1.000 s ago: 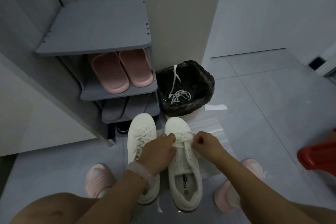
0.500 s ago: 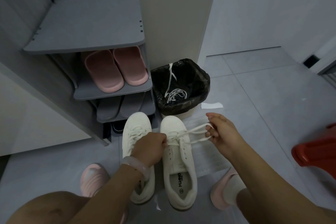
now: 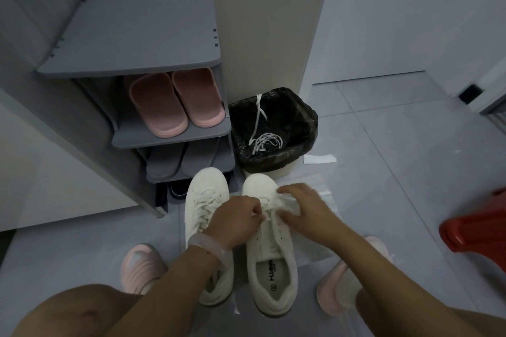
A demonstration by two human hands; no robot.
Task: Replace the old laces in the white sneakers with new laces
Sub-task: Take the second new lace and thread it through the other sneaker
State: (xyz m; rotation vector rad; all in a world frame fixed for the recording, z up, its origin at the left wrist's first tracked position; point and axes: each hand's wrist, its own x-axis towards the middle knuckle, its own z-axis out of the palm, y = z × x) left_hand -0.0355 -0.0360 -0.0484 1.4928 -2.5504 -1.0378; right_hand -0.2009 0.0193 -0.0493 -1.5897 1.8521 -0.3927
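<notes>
Working from the single head view: the left hand (image 3: 237, 220) sits curled over the middle eyelets of the right-hand white low-top sneaker (image 3: 269, 243), fingertips pinching the new white flat lace (image 3: 283, 205) at the crossing, while the right hand (image 3: 304, 206) lies over the toe-side lacing with fingers bent down onto the lace; exactly how tightly it grips cannot be told through the blur

Half a second ago the right hand was drawn out to the right with a long loop of lace stretched taut from the eyelets; now it has come back in over the shoe and the slack is gone. My reading is that one pull-through was just finished and the next eyelet or a tightening is in hand

Both shoes stand side by side, toes away, on the grey tiled floor (image 3: 397, 172) between the person's pink slippers; the left-hand white sneaker (image 3: 204, 216) already looks fully laced, so the job seems well past halfway. Old white laces (image 3: 262, 141) lie tangled in the black-lined waste bin (image 3: 273, 128) just beyond the toes, beside a grey shoe rack (image 3: 153, 35) holding pink slides (image 3: 178, 101)

Printed on the insole of the right-hand sneaker is a word that reads roughly "HUANQ", with a small round mark beneath; the smaller line beside it is too fine to read
</notes>
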